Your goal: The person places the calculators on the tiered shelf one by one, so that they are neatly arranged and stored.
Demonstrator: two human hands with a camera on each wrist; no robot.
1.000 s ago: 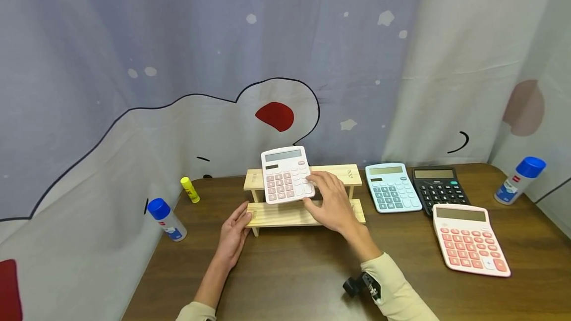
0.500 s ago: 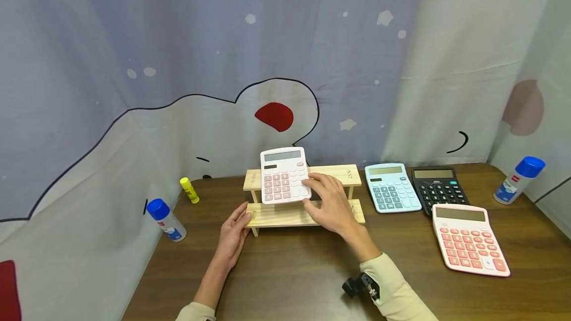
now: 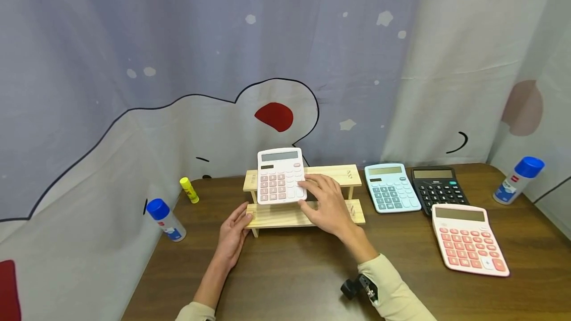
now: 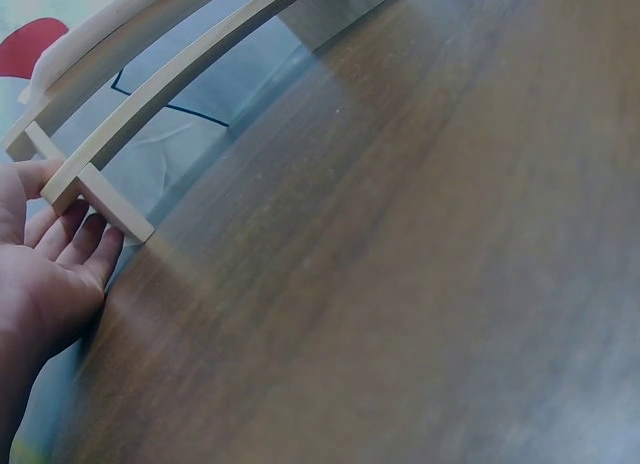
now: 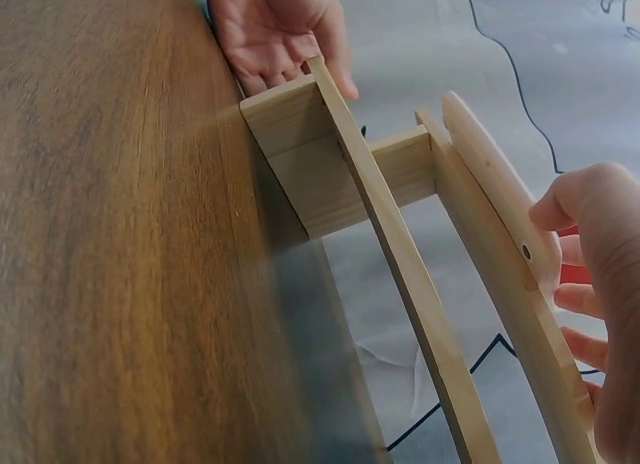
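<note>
While left hand (image 3: 233,237) pinches wooden rack (image 3: 278,216), half-curled right hand (image 3: 327,204), gripping calculator (image 3: 278,177) atop it, should nudge gently.

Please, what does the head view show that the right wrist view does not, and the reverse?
Only the head view: blue calculator, black calculator, coral-keyed calculator and yellow stick.

Only the right wrist view: inner face of the end panel of the wooden rack, and a dark spot on the white calculator.

Both: wooden rack, white calculator, left hand, right hand, table and curtain.
</note>
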